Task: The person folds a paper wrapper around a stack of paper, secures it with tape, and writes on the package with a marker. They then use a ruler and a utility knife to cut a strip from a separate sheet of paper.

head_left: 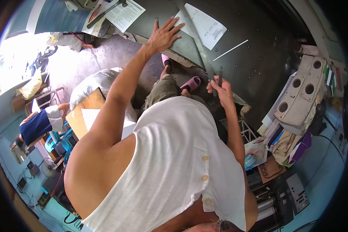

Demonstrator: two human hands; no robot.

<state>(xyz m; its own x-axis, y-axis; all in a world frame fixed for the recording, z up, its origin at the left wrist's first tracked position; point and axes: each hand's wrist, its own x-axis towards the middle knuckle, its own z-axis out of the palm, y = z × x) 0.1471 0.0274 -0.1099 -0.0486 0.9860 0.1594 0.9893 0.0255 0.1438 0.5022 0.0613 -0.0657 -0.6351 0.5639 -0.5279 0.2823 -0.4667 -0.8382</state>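
My left hand (165, 35) lies spread and flat on the dark tabletop (255, 23), its fingertips at the edge of a printed sheet (207, 27). A long flat metal straightedge (197, 40) runs over that sheet down to the table's near edge. At its near end my right hand (222, 92) is closed around a slim dark tool (220, 75), held upright against the straightedge; its exact kind I cannot tell. A thin white strip (231, 50) lies on the table to the right of the sheet.
At the table's left end are more printed papers (125, 13) and a dark long-handled tool (104, 15). A grey block with round holes (299, 92) stands at right over cloths and papers. Pale sacks (92, 85) fill the floor at left. Another person (40, 123) sits farther left.
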